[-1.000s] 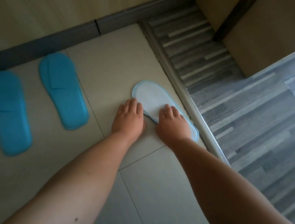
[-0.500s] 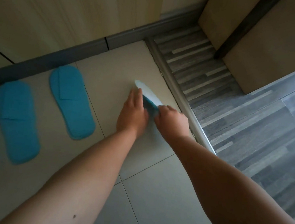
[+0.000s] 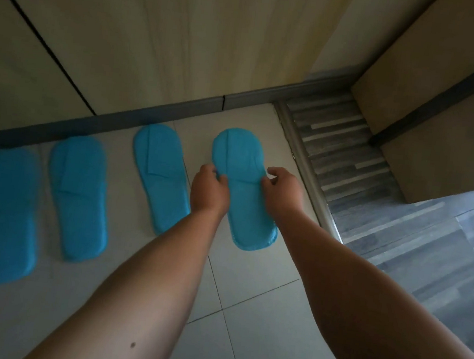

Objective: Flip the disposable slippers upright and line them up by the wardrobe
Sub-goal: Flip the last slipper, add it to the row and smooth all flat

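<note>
Several flat blue disposable slippers lie upright in a row on the pale floor tiles, toes toward the wardrobe. The rightmost slipper faces blue side up. My left hand pinches its left edge and my right hand pinches its right edge, both at mid-length. Left of it lie a second slipper, a third slipper and a fourth slipper.
A dark grey plinth runs along the wardrobe's foot. A metal threshold strip on the right separates the tiles from grey wood-look flooring. A beige panel with a dark stripe stands at the upper right.
The slipper lay white sole up near the threshold; both hands lifted it on edge, turned it over and brought it blue side up beside the row, closer to the wardrobe.
</note>
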